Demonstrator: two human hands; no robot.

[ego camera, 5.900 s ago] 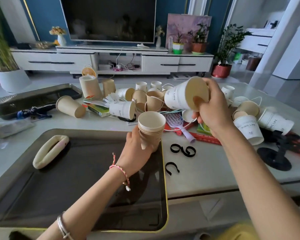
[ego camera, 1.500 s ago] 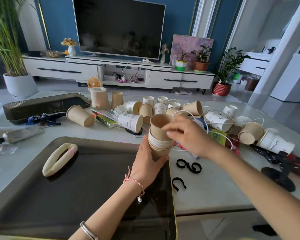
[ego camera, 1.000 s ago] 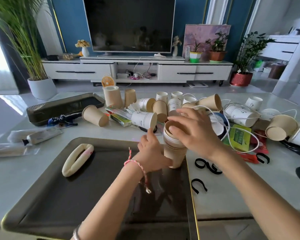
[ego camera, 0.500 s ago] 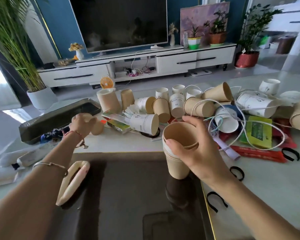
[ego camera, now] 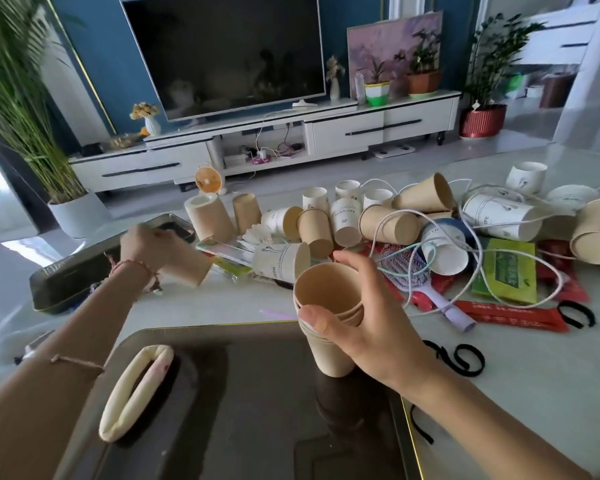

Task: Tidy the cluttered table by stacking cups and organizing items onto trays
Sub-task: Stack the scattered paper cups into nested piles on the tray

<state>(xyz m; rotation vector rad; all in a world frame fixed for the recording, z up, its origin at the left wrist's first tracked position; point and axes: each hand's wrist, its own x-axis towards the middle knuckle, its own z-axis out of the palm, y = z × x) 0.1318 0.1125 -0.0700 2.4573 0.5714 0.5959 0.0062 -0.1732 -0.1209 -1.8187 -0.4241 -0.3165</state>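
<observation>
At the centre of the frame, the right hand [ego camera: 371, 334] grasps a nested stack of brown paper cups [ego camera: 324, 289], thumb on the near side of the rims and fingers curled round the far side. The stack stands upright, and its base appears to rest on the dark large tray [ego camera: 257, 410], close to the tray's right edge. At centre left, the left hand [ego camera: 146, 242] is closed round a single brown cup [ego camera: 187, 268] that lies on its side on the worktop [ego camera: 534, 393], just beside the small tray [ego camera: 70, 275]. That part of the frame is blurred, so the exact finger placement cannot be told.

These cups will handle as very light, thin-walled things. Squeezed mid-wall, one would likely dent or go oval and then refuse to nest cleanly. The rolled lip is the stiffest part, so a hold just under the rim, spread round the wall, seems the safest. The nested stack should be stiffer than a lone cup, but it is top-heavy on a narrow base, so steadying it near the top makes sense while another cup drops in.

Across the upper right, the heap of loose cups [ego camera: 343, 220] has a white cable [ego camera: 395, 213] looped over it, which may snag a cup as it is lifted.
</observation>
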